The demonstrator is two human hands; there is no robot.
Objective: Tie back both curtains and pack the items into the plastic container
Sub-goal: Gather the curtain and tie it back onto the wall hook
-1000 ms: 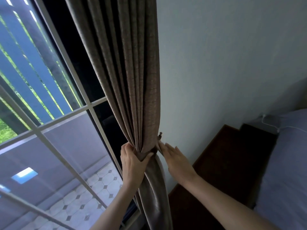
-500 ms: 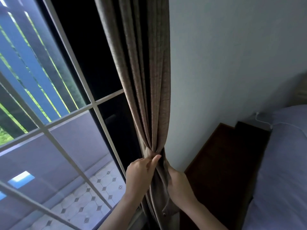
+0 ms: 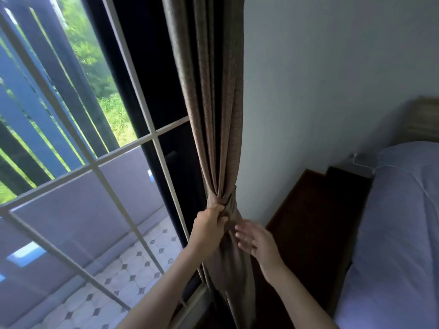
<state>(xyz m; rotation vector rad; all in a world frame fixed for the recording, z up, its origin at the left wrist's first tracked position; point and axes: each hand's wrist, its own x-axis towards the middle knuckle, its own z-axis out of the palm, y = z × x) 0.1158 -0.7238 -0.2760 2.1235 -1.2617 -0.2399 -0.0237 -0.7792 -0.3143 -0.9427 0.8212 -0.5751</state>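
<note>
Curtain [image 3: 209,103] fabric hangs bunched between the window [image 3: 95,162] and the wall [image 3: 320,79], cinched narrow just above your hands. Your left hand [image 3: 209,227] sits on the window side of the curtain, fingers curled tight into the gathered folds right below the cinch. Your right hand [image 3: 255,241] hovers on the wall side of the curtain, slightly lower, fingers spread and loose, blurred; you grip nothing with it, and whether the fingertips touch the cloth cannot be told. Right of the curtain, past the wall corner, lies a bed [image 3: 399,233].
</note>
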